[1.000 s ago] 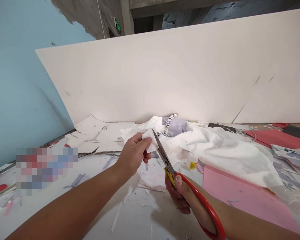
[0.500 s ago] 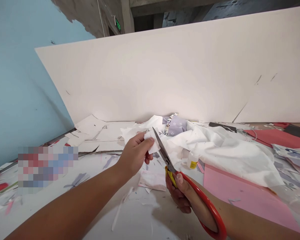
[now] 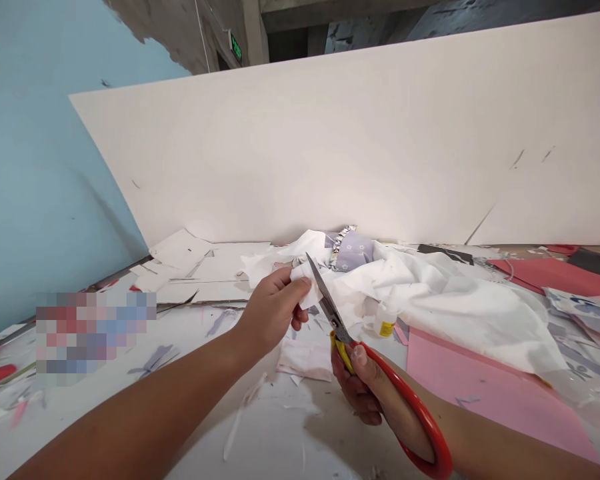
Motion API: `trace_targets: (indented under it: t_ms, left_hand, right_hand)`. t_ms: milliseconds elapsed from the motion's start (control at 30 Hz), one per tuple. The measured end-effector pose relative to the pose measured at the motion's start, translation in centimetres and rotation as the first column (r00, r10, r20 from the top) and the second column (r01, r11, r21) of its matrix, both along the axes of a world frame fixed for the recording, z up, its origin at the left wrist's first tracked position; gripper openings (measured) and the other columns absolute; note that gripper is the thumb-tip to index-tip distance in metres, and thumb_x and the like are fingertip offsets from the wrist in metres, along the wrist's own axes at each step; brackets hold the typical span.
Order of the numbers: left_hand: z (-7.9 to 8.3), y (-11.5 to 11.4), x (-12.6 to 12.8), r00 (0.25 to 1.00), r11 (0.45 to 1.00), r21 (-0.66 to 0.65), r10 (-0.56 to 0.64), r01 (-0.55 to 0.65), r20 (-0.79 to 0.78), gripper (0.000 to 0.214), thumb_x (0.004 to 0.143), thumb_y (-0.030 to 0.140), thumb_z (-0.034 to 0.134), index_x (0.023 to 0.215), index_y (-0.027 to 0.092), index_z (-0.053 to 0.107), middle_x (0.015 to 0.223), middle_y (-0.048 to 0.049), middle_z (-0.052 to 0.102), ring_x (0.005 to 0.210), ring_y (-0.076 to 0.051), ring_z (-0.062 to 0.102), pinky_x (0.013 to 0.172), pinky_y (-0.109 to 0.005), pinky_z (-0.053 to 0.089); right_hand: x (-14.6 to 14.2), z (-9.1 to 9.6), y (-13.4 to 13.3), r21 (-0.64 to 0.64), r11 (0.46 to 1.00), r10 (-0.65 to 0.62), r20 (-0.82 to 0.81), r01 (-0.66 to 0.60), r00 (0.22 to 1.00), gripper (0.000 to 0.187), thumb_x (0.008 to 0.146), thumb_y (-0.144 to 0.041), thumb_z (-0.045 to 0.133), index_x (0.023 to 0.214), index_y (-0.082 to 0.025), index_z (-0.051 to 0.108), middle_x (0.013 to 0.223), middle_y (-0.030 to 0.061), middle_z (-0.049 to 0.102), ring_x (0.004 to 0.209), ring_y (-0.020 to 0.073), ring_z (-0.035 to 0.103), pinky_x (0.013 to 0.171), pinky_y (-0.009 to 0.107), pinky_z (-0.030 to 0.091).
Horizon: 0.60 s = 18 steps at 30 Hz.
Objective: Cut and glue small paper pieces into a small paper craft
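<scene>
My left hand (image 3: 270, 307) is closed in a pinch on a small white piece (image 3: 307, 275), which could be paper or cloth. In my right hand (image 3: 363, 383) are scissors (image 3: 411, 400) with red and yellow handles, their blades pointing up and to the left. The blades lie right beside the white piece; whether they touch it I cannot tell. Below the hands, a pale pink folded piece (image 3: 305, 360) lies on the white tabletop (image 3: 275, 433). Just beyond my right hand stands a small bottle (image 3: 386, 320) with a yellow label.
Crumpled white cloth (image 3: 460, 300) and a lilac flowered bundle (image 3: 355, 252) lie at the back. A pink sheet (image 3: 480, 393) and a red sheet (image 3: 565, 275) are on the right. White cardboard pieces (image 3: 220, 263) lie back left. A tall white board (image 3: 330, 153) closes off the far side.
The white piece and the fingers of my left hand have shifted very slightly to the right. The scissors stay nearly where they were.
</scene>
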<state>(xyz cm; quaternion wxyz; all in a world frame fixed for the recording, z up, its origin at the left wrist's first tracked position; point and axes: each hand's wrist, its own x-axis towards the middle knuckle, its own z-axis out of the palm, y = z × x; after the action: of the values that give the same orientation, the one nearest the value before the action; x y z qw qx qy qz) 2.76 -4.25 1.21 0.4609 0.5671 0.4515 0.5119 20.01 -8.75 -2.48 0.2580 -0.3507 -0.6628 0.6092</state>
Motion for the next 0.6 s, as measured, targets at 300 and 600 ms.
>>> trace_targets:
  t_ms: [300,600]
  left_hand:
    - [-0.13,-0.03,0.08,0.995,0.997,0.004,-0.08,0.079,0.064,0.013,0.071,0.027,0.059,0.066,0.018,0.052,0.053,0.0053,0.048,0.047,-0.008,0.048,0.041,-0.018,0.037]
    - [-0.09,-0.1,0.04,0.998,0.998,-0.03,-0.054,0.053,-0.041,0.019,0.071,0.027,0.056,0.056,0.017,0.05,0.042,0.0032,0.048,0.042,-0.01,0.047,0.037,-0.019,0.037]
  right_hand:
    - [-0.11,-0.36,0.13,-0.047,0.999,-0.021,-0.044,0.019,0.999,0.05,0.08,-0.068,0.024,0.074,-0.02,0.036,0.061,-0.0056,0.027,0.05,0.0077,0.022,0.046,0.022,0.022]
    - [-0.02,-0.28,-0.1,-0.036,0.998,-0.044,0.0,0.044,0.999,0.047,0.081,-0.066,0.025,0.07,-0.02,0.034,0.059,-0.0059,0.027,0.05,0.0076,0.023,0.047,0.022,0.024]
